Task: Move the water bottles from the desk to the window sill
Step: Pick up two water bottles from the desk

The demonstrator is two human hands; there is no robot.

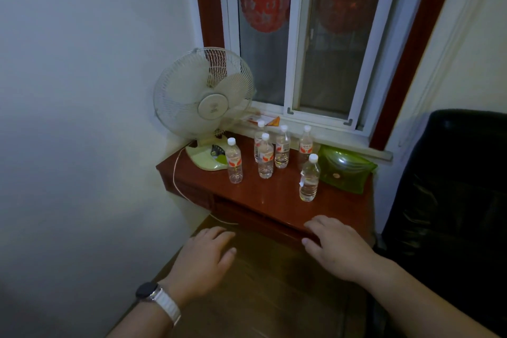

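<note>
Head view.
A: Where are the bottles [265, 158] now?
B: All six stand upright on the worktop [247, 200], with white caps on, and not yet on the sill [334, 136]. Four of them make a loose group near the back, close under the sill. One more stands to the left of the group, just beside the base of the fan [204, 107]. The last one stands alone at the right front, just beside a green dish [345, 170].
A: And the hands?
B: Both are low in the picture, with the backs up. The left hand [205, 258] has a watch [149, 291] on the wrist and hovers in front of the worktop. Its fingers [219, 233] are loosely bent and hold nothing. The right hand [337, 250] is at the front edge of the worktop. Its fingers [315, 223] are spread, almost straight, and also hold nothing. If they touch the wood, I cannot tell.
A: What else is there?
B: The fan stands at the back left corner of the worktop, and its cord [175, 173] hangs over the left edge. Some papers [263, 119] lie on the sill, partly behind the fan. A dark chair [452, 173] stands to the right of the worktop.
</note>
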